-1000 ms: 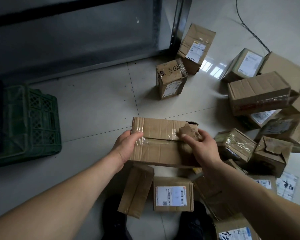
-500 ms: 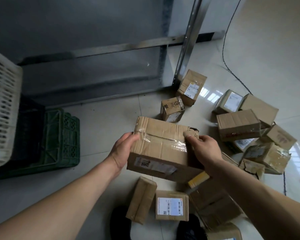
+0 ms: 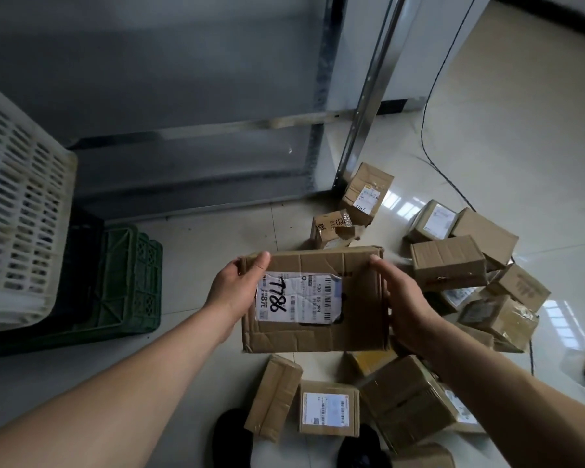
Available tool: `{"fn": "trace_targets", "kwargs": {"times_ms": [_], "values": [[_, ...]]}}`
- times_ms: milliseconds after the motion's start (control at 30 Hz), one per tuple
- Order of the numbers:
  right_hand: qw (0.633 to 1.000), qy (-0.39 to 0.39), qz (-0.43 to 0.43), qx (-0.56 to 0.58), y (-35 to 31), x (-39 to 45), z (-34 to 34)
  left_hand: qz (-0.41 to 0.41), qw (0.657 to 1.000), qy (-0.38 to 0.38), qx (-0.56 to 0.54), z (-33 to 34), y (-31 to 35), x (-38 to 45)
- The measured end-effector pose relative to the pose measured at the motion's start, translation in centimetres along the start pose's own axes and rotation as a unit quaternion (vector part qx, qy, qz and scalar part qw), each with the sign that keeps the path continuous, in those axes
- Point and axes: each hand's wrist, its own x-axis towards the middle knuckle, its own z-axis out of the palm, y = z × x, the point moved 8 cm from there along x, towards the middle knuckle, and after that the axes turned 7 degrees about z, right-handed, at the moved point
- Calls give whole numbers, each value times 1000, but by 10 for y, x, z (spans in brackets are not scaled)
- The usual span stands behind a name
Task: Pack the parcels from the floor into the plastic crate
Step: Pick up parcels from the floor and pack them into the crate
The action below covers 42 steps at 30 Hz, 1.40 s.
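Observation:
I hold a flat brown cardboard parcel [image 3: 355, 298] up in front of me, its white shipping label with "7786" facing me. My left hand [image 3: 235, 288] grips its left edge, thumb over the top corner. My right hand [image 3: 402, 298] holds the right edge with fingers laid along the side. A white slatted plastic crate [image 3: 21, 211] stands at the far left on top of a green crate [image 3: 125, 282]. Several more cardboard parcels [image 3: 450, 261] lie scattered on the tiled floor to the right and below the held box.
A metal shelving unit with a steel upright [image 3: 368, 96] stands behind. A black cable [image 3: 429, 109] runs across the floor at the right. My dark shoes [image 3: 233, 437] show at the bottom edge among small parcels [image 3: 328, 408].
The parcel has been lifted higher and turned over, so the labelled face now shows instead of the taped seam. The view has tilted up, bringing the white crate further into sight.

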Motion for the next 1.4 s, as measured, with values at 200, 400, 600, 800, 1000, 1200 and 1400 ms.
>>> {"fn": "trace_targets", "kwargs": {"times_ms": [200,400,600,800,1000,1200,1400], "values": [[997,72,-13,7,-41,-46,10,19,997,-54,-58,-21,55,-32],[991,123,-49,-5,-97,-108,12,58,997,-42,-42,-70,126,-76],[986,137,-92,-22,-152,-170,22,96,993,-30,-64,-111,183,-124],[982,128,-135,-33,-187,-219,29,122,990,7,-75,-141,221,-171],[979,95,-179,-31,-216,-269,37,144,985,47,-87,-164,243,-221],[975,28,-214,-56,-245,-311,71,160,976,113,-93,-207,256,-274],[966,-22,-246,-83,-273,-356,134,180,963,167,-113,-279,253,-295]]}}
